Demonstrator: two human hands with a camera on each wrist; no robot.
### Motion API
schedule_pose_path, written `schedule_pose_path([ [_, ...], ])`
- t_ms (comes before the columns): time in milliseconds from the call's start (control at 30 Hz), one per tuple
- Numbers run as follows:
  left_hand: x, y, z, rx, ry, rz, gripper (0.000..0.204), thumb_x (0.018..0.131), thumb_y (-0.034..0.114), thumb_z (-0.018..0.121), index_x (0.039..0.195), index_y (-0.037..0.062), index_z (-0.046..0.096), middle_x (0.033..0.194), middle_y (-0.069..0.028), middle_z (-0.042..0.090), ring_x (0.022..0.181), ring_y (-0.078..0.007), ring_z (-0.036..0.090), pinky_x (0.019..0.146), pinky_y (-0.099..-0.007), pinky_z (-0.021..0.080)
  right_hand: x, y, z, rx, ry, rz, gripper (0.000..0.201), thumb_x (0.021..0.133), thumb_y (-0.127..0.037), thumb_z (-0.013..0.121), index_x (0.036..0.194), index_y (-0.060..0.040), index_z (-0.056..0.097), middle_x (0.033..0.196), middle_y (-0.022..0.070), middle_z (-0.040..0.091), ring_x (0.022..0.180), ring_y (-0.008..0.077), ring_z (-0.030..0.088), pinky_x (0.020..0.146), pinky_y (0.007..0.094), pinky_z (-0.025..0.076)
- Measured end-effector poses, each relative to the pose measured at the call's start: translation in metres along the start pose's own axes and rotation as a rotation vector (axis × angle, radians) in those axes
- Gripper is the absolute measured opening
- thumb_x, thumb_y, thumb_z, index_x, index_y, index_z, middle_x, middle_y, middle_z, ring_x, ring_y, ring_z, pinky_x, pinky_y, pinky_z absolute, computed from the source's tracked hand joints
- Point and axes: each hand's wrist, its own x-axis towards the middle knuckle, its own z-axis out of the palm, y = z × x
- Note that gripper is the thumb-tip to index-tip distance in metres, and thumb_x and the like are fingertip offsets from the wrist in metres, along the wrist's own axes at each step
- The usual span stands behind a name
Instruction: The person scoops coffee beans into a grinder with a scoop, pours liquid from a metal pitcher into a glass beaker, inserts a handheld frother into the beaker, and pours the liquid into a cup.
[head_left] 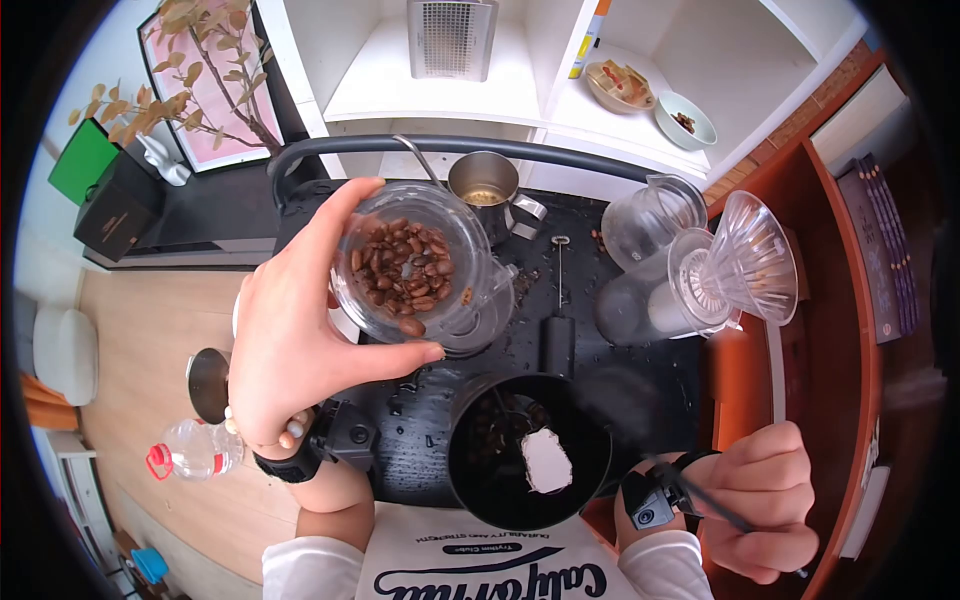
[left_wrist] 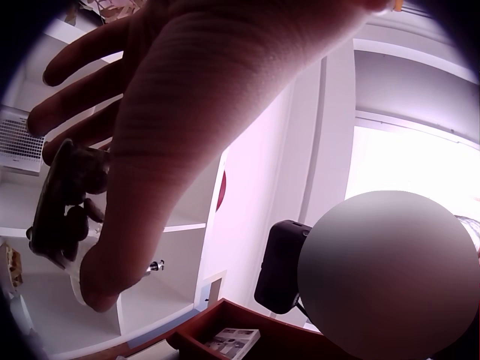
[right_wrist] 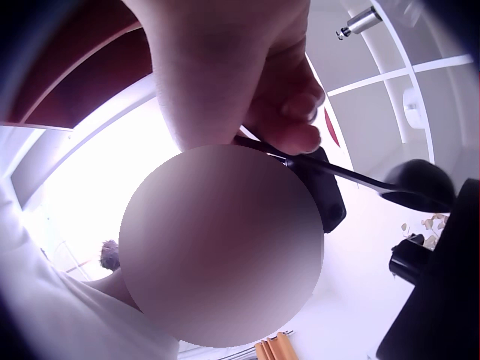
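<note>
My left hand [head_left: 310, 310] grips a clear cup [head_left: 410, 265] half full of coffee beans, tilted toward me above the black tray [head_left: 640, 370]. The left wrist view shows the same left hand [left_wrist: 187, 112] wrapped round the cup [left_wrist: 71, 202]. Below the cup stands a black bowl [head_left: 500, 480] with some beans and a white patch inside. My right hand [head_left: 770, 510], at the lower right, is curled round the thin handle of a black spoon [head_left: 700, 490]. The spoon's blurred head hovers near the bowl's right rim. In the right wrist view the right hand [right_wrist: 240, 67] pinches the spoon handle [right_wrist: 352, 176].
On the tray stand a steel pitcher [head_left: 485, 190], a glass carafe [head_left: 650, 215], a clear dripper [head_left: 745, 260] on a glass server, and a small whisk [head_left: 558, 300]. White shelves behind hold two bowls [head_left: 620, 85]. A water bottle [head_left: 195, 450] stands on the floor at left.
</note>
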Motion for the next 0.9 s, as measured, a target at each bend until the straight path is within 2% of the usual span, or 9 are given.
schedule_pose_path([
  [100,-0.005,-0.005,-0.006,-0.021,0.016,0.07,0.09,0.044,0.022,0.08,0.121,0.0052,0.039,0.097,-0.0139,0.057,0.09,-0.0256,0.059,0.076,-0.0302,0.045,-0.007,0.004,-0.001,0.092,0.296,-0.04,0.028,0.091,-0.036,0.031,0.077,-0.0135,0.041,0.05,-0.0015,0.046,0.05,0.0099,0.032,0.06,0.0291,0.025],
  [200,-0.02,-0.008,-0.017,-0.646,0.06,0.022,0.101,0.042,0.01,0.082,0.127,0.0008,0.028,0.114,-0.013,0.048,0.108,-0.0213,0.047,0.093,-0.0322,0.036,-0.006,-0.001,-0.008,0.009,0.403,0.053,0.027,0.091,-0.033,0.03,0.078,-0.0135,0.042,0.049,-0.0009,0.045,0.051,0.01,0.032,0.06,0.0304,0.026],
  [333,-0.049,-0.004,-0.04,-0.709,0.151,-0.07,0.107,0.04,0.009,0.082,0.128,-0.0034,0.024,0.115,-0.015,0.047,0.108,-0.023,0.047,0.095,-0.0325,0.034,-0.006,-0.002,-0.013,0.05,0.409,0.093,0.028,0.091,-0.035,0.03,0.082,-0.0114,0.043,0.049,0.0018,0.046,0.053,0.0114,0.035,0.061,0.0317,0.03],
  [433,-0.083,-0.016,-0.042,-0.64,0.089,-0.215,0.107,0.036,0.014,0.084,0.126,-0.0046,0.029,0.118,-0.016,0.044,0.111,-0.0236,0.044,0.096,-0.0334,0.031,0.006,-0.005,-0.005,-0.039,0.311,0.266,0.033,0.09,-0.04,0.033,0.086,-0.0076,0.041,0.054,0.0082,0.052,0.055,0.0142,0.039,0.06,0.0294,0.036],
  [533,-0.11,-0.029,-0.025,-0.379,-0.11,-0.299,0.101,0.038,0.017,0.083,0.124,-0.0008,0.035,0.115,-0.014,0.047,0.109,-0.0205,0.046,0.094,-0.0317,0.032,0.012,-0.017,-0.017,-0.1,-0.133,0.484,0.028,0.087,-0.033,0.045,0.086,-0.0054,0.043,0.063,0.015,0.06,0.055,0.0171,0.051,0.055,0.0282,0.04],
  [567,-0.115,-0.031,-0.015,-0.403,-0.149,-0.357,0.097,0.041,0.014,0.082,0.124,0.0014,0.035,0.109,-0.0145,0.052,0.105,-0.0215,0.05,0.091,-0.0317,0.036,0.01,-0.012,-0.019,-0.086,-0.207,0.431,0.029,0.085,-0.032,0.05,0.079,-0.0042,0.048,0.059,0.0146,0.059,0.051,0.0182,0.052,0.05,0.0282,0.04],
  [633,-0.124,-0.039,0.004,-0.432,-0.069,-0.378,0.092,0.044,0.013,0.081,0.123,0.0029,0.035,0.103,-0.0141,0.055,0.098,-0.0215,0.054,0.085,-0.0301,0.042,-0.007,-0.013,-0.026,0.008,-0.238,0.488,0.022,0.078,-0.018,0.058,0.076,0.0034,0.056,0.071,0.0177,0.062,0.054,0.0227,0.055,0.053,0.0321,0.046],
  [700,-0.129,-0.046,0.02,-0.416,0.005,-0.406,0.09,0.045,0.013,0.08,0.123,0.0029,0.035,0.102,-0.0142,0.056,0.096,-0.021,0.056,0.082,-0.0291,0.044,-0.028,-0.012,-0.033,-0.019,-0.339,0.518,0.021,0.075,-0.017,0.061,0.076,0.0043,0.06,0.072,0.0149,0.063,0.057,0.0219,0.055,0.054,0.0308,0.045],
  [900,-0.117,-0.042,0.055,-0.166,0.097,-0.49,0.086,0.048,0.017,0.079,0.121,0.0029,0.036,0.098,-0.0143,0.058,0.088,-0.0199,0.06,0.076,-0.0279,0.047,-0.085,-0.02,-0.027,-0.269,-0.356,0.738,0.019,0.068,-0.014,0.067,0.081,-0.0003,0.063,0.073,0.0088,0.06,0.062,0.0215,0.054,0.058,0.0295,0.044],
])
